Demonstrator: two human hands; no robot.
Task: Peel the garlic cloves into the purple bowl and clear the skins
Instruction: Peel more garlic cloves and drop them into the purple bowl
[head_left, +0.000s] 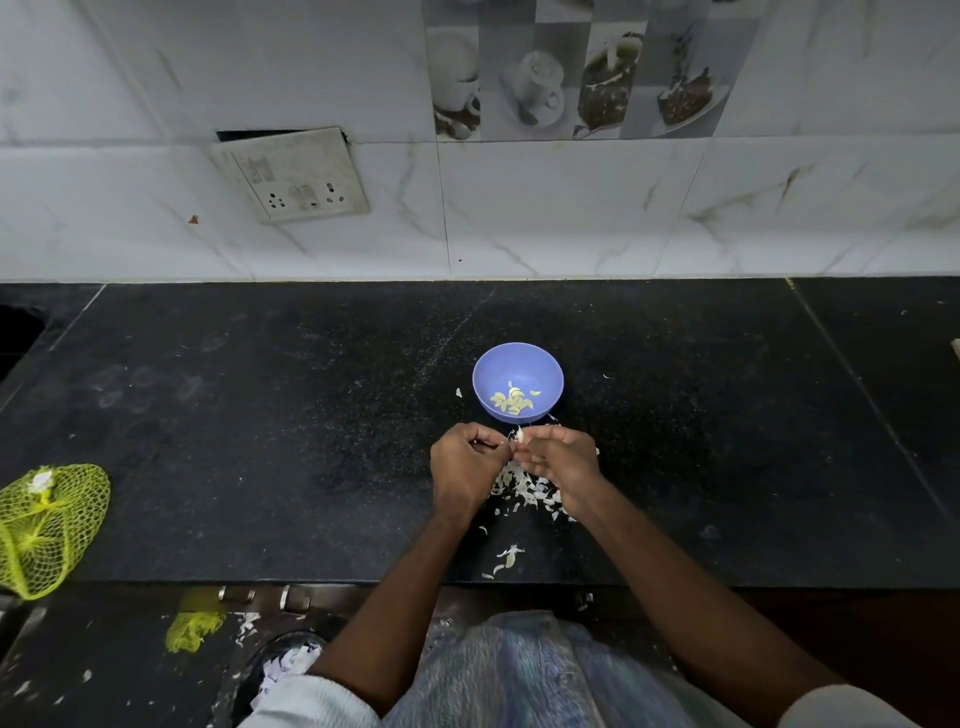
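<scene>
Right, one black granite counter (260, 415) stretches across the whole view, backed by white marble-look wall tiles (571, 208) with one grey switch-and-socket plate (293, 176) hanging tilted on them. Two bare forearms come up from the bottom edge, and both hands meet just in front of the single purple bowl (517, 364), which sits on the counter a little right of centre. One yellow mesh bag (49, 525) lies flat at the far left edge, well apart from the action, with a second scrap of yellow mesh (192, 629) down below the counter's front edge. One loose heap of white garlic skins (524, 488) lies on the counter under and between the wrists, with a few stray flakes nearer the counter's front edge. Inside the bowl, a small cluster of peeled cloves (511, 402), pale yellow and slim; too small to count exactly. Now the hands: the left hand (465, 460) is curled, fingertips pinching toward the middle, and the right hand (563, 457) pinches one garlic clove (520, 434), whitish with papery skin sticking up, held just in front of the bowl's near rim.
</scene>
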